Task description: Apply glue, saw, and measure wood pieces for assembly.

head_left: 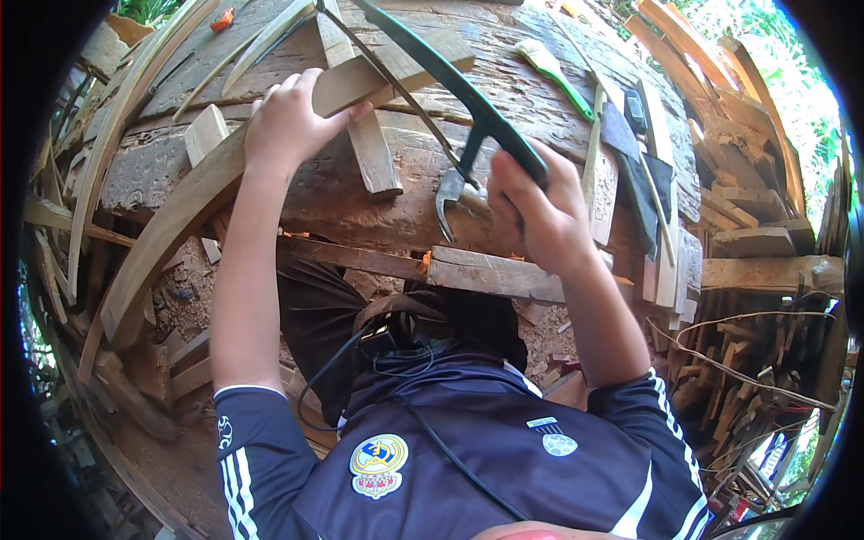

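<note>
My left hand (290, 128) is wrapped over a long piece of timber (193, 202), which lies slanted across the worn wooden bench (423, 148). In my right hand (538, 209) is the grip end of a bow saw (459, 85) with a dark green frame. Its blade crosses the timber near the far end, to the right of my left hand. Whether the teeth have cut into the wood cannot be made out. A claw hammer (448, 200) lies on the bench's near edge, beside my right hand; its handle is partly hidden. Under the timber sits a short wood strip (373, 157).
A brush with a green handle (558, 79) lies on the bench's far right, near a dark cloth (634, 162) and wood strips. Stacked offcuts (756, 198) fill the right side. Curved boards (135, 99) lean at the left. An orange object (222, 20) rests at the back.
</note>
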A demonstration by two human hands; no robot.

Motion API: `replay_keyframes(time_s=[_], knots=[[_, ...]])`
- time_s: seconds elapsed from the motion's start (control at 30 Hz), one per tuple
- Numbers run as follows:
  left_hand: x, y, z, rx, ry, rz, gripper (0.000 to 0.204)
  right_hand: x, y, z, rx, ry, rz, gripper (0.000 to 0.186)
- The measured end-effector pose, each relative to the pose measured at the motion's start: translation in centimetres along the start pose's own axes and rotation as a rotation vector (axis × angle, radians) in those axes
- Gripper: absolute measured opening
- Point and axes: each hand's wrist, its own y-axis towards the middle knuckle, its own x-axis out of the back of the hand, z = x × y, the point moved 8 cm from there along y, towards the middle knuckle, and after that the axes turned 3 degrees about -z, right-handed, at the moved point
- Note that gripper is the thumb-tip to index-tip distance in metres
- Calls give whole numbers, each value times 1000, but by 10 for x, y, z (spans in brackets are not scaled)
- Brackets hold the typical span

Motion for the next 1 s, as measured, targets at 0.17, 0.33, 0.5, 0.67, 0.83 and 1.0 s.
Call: replay_keyframes(time_s=[0.17, 0.33, 0.5, 0.67, 0.83, 1.0], knots=[[5, -6, -14, -78, 17, -95, 93, -22, 49, -17, 46, -8, -66, 28], [6, -6, -11, -38, -23, -49, 91, -39, 80, -32, 134, -209, -119, 31], [6, 1, -3, -47, -43, -52, 85, -28, 3, -42, -63, -148, -60, 25], [9, -3, -6, -112, -8, -183, 87, -33, -64, -25, -179, 108, -41, 25], [5, 4, -4, -63, 20, -137, 95, -53, 46, -47, -8, -41, -123, 33], [4, 14, 10, 55, -27, -27, 90, -34, 64, -61, -141, 119, -58, 40]])
